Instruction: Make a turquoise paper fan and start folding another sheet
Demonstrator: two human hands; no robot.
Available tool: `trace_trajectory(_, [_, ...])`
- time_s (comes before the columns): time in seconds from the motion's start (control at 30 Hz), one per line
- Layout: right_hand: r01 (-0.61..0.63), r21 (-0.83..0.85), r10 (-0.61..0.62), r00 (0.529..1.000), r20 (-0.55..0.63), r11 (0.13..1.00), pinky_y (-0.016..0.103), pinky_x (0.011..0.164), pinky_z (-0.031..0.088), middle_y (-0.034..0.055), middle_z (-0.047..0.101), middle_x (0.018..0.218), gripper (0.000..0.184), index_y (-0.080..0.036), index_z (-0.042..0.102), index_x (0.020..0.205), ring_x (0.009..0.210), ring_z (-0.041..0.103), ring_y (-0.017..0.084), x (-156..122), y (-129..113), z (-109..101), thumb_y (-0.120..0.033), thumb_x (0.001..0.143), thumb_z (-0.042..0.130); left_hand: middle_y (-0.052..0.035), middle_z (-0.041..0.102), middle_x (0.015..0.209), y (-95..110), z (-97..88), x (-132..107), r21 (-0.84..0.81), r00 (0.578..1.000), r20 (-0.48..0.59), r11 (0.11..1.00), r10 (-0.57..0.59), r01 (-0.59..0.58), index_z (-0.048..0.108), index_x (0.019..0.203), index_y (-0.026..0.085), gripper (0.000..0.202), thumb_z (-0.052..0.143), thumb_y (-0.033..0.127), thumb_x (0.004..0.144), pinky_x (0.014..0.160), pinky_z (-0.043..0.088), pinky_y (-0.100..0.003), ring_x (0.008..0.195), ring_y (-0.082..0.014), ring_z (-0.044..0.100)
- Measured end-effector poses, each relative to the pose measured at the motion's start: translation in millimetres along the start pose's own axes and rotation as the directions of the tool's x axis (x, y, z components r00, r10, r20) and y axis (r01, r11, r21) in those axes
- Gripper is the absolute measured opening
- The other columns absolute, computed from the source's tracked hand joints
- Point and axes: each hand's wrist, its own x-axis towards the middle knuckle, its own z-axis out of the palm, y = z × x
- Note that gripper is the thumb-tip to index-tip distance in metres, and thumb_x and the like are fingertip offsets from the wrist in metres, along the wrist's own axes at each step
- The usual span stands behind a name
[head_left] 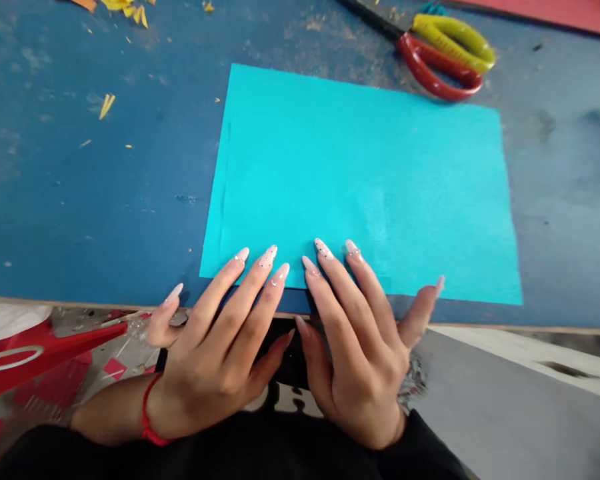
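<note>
A bright turquoise sheet of paper (355, 167) lies flat near the table's front edge, with a crease running along its left side. My left hand (220, 347) rests its fingertips on the sheet's near edge, fingers stretched out and slightly apart. Beside it, my right hand (360, 347) also has its fingers spread, the tips touching the paper just right of the left hand's. Both thumbs hang below the table edge. Neither hand grips anything. Past the sheet's far right side lie scissors (440, 57) with one red and one yellow handle, the red loop at the paper's far edge.
Yellow paper scraps (125, 8) lie on the blue table (105, 200) at the far left, with small bits scattered nearer. A red sheet (555, 12) is at the far right. Below the table's left edge are a red object (55, 350) and littered floor.
</note>
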Motion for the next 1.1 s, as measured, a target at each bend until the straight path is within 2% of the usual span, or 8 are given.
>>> trace_trajectory(0.3, [0.092,-0.006,-0.092,0.996,-0.004,0.996,0.051,0.136,0.012,0.0053,0.064,0.149,0.038,-0.014,0.063,0.141,0.151,0.050,0.020,2.3,-2.8,2.4,-0.021,0.111,0.040,-0.0028,0.046,0.164,-3.0,6.0,-12.3,0.032,0.999,0.011,0.999,0.041,-0.042,0.061,0.147,0.019,0.046,0.064,0.031,0.103,0.137,0.001,-0.039,0.162,-0.0202,0.031])
trace_trajectory(0.43, [0.103,-0.016,-0.104,0.995,-0.011,0.995,0.049,0.136,0.011,0.0036,0.062,0.151,0.039,-0.014,0.062,0.143,0.152,0.049,0.019,2.4,-2.3,4.0,-0.021,0.111,0.040,-0.0060,0.045,0.166,-3.1,6.9,-17.7,-0.028,0.999,-0.017,0.999,0.045,-0.045,0.060,0.147,0.016,0.049,0.068,0.029,0.100,0.138,0.000,-0.042,0.161,-0.0221,0.034])
trace_trajectory(0.6, [0.134,-0.018,-0.134,0.991,-0.006,0.991,0.048,0.137,0.011,0.0016,0.058,0.154,0.040,-0.015,0.063,0.143,0.150,0.051,0.020,3.3,-4.5,5.7,-0.020,0.111,0.039,-0.0057,0.051,0.163,-3.0,10.0,-27.9,-0.047,0.997,-0.056,0.997,0.059,-0.062,0.063,0.142,0.022,0.041,0.067,0.026,0.101,0.138,0.005,-0.044,0.159,-0.0242,0.037])
trace_trajectory(0.7, [0.179,-0.029,-0.179,0.984,-0.009,0.983,0.047,0.137,0.009,0.0004,0.056,0.155,0.041,-0.014,0.062,0.144,0.149,0.052,0.019,3.1,-2.2,6.9,-0.019,0.111,0.039,-0.0031,0.045,0.167,-4.5,12.5,-31.8,-0.051,0.995,-0.080,0.997,0.060,-0.064,0.064,0.139,0.025,0.039,0.067,0.026,0.101,0.139,0.004,-0.044,0.160,-0.0224,0.036])
trace_trajectory(0.8, [0.208,-0.031,-0.208,0.978,-0.016,0.978,0.046,0.137,0.009,0.0005,0.055,0.156,0.040,-0.015,0.062,0.145,0.149,0.051,0.020,1.7,1.3,8.7,-0.019,0.110,0.043,-0.0021,0.033,0.173,-3.9,11.0,-26.9,-0.079,0.996,-0.063,0.995,0.060,-0.065,0.060,0.142,0.023,0.045,0.070,0.025,0.098,0.137,0.021,-0.042,0.160,-0.0210,0.036])
trace_trajectory(0.93, [0.223,-0.016,-0.223,0.975,-0.017,0.975,0.050,0.137,0.011,0.0030,0.052,0.158,0.037,-0.015,0.062,0.143,0.152,0.048,0.020,0.4,4.1,8.4,-0.023,0.110,0.047,-0.0083,0.043,0.166,1.2,3.0,-11.8,-0.151,1.000,0.018,0.988,-0.010,0.012,0.043,0.158,0.010,0.071,0.072,0.018,0.094,0.119,0.052,-0.046,0.151,-0.0267,0.051])
trace_trajectory(1.0, [0.210,-0.010,-0.210,0.978,-0.007,0.978,0.050,0.137,0.013,0.0029,0.055,0.156,0.038,-0.015,0.063,0.142,0.152,0.048,0.019,0.8,6.5,4.9,-0.030,0.112,0.046,-0.0098,0.048,0.162,2.5,-0.4,-7.2,-0.137,1.000,0.028,0.991,0.009,-0.005,0.034,0.163,0.006,0.079,0.072,0.017,0.094,0.115,0.055,-0.047,0.148,-0.0288,0.054])
trace_trajectory(1.1, [0.169,-0.008,-0.169,0.985,0.034,0.986,0.051,0.136,0.014,0.0029,0.061,0.151,0.045,-0.016,0.063,0.142,0.153,0.047,0.019,0.2,14.3,-5.4,-0.042,0.114,0.038,-0.0082,0.047,0.163,2.2,-2.3,-6.3,-0.087,0.999,0.019,0.995,0.047,-0.045,0.036,0.162,0.006,0.078,0.073,0.019,0.095,0.120,0.051,-0.042,0.149,-0.0268,0.053])
